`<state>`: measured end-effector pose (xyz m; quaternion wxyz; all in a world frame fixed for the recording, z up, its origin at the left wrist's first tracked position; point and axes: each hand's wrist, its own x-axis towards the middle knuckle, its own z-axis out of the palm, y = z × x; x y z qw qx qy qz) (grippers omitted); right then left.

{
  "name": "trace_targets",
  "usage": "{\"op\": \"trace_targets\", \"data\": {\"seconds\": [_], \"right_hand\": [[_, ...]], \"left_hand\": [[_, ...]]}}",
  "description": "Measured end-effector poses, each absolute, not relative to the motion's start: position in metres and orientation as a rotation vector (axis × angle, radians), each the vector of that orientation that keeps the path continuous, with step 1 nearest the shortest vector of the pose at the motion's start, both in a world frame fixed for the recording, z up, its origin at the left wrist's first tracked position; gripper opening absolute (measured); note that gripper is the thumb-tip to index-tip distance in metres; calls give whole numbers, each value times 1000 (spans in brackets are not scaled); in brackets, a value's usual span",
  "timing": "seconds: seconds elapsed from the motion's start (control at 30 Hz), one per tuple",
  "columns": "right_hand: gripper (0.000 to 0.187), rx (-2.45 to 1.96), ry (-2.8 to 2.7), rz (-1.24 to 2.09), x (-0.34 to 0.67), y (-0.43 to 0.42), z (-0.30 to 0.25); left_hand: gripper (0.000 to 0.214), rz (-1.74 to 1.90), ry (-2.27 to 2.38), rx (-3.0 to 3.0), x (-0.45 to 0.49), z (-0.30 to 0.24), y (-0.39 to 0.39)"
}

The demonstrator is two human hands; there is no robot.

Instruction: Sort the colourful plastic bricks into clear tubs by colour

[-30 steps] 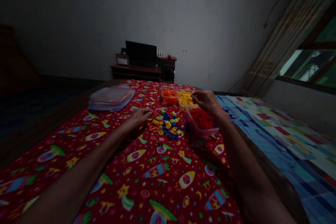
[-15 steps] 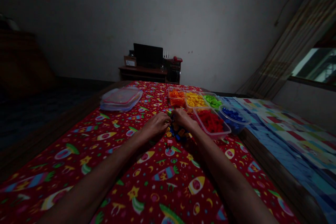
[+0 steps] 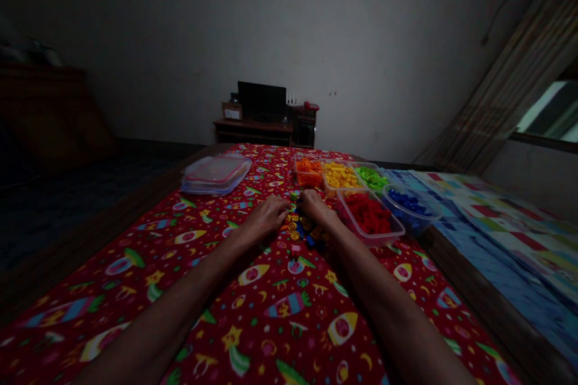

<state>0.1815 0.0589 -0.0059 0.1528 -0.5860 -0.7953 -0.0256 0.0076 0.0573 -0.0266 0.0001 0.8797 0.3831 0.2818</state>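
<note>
Both hands are low over the cloth, close together with a narrow gap between them. The left hand has its fingers bent inward at the near side of a pile of small blocks; whether it grips one cannot be told. The right hand curls downward over the pile's opposite side, fingertips hidden; its contents cannot be confirmed.

The pile, mainly yellow and blue, lies between and just below the hands. A pink block sits apart, nearer the wearer. Just right of the right hand stands a box of red blocks, with a tub of blue blocks beyond it. Ahead of the right hand are orange blocks, then yellow blocks and green blocks further right, all in clear containers. Stacked lids lie ahead and left of the left hand.

In this inspector's judgement, the step in hand is picking through the mixed pile; the next move calls for a fine fingertip pinch on one piece.

No brand or writing is legible. A carton, far ahead, bears a pale patch, possibly a label, too small to read.
</note>
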Motion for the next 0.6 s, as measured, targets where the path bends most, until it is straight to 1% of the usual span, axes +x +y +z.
{"op": "trace_targets", "data": {"seconds": [0.17,0.33,0.47,0.53,0.6], "right_hand": [[19,-1678,-2278,-25,193,55,9],[20,-1688,-2147,33,219,38,49],[23,-1751,-1948,62,259,24,81],[26,-1816,-1801,-20,287,18,89],[28,-1899,-1662,-203,318,13,90]], "left_hand": [[25,852,1162,2784,9,-34,63],[29,789,1149,2779,9,-36,65],[31,792,1152,2738,8,-39,67],[31,790,1161,2731,8,-39,68],[32,791,1168,2735,8,-39,68]]}}
